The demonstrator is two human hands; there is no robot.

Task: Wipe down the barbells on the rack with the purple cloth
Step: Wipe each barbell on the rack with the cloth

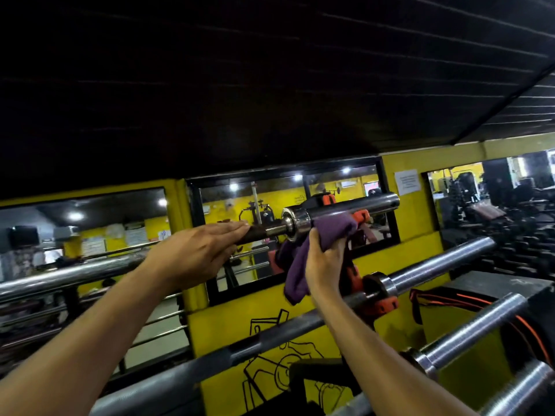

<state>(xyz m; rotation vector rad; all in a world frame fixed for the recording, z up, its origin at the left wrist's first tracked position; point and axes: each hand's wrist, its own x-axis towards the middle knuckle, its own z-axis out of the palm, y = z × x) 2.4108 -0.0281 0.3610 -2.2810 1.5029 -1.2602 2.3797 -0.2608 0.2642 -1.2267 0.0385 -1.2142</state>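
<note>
I'm looking at the top barbell (pixel 339 210), my landmark here. My left hand (pixel 192 253) is lying flat on its dark shaft, just left of the steel collar (pixel 295 222), fingers straight and together, holding nothing. My right hand (pixel 322 262) is gripping the purple cloth (pixel 312 250), fingers curled round it, pressing the cloth up against the underside of the barbell's sleeve just right of the collar; the rest of the cloth is hanging below the bar. An orange clamp (pixel 362 216) is showing just right of the cloth. More barbells (pixel 444 262) are lying below and in front of the top one. Behind it a mirror (pixel 288 202) is sitting in the yellow wall (pixel 417 223).
</note>
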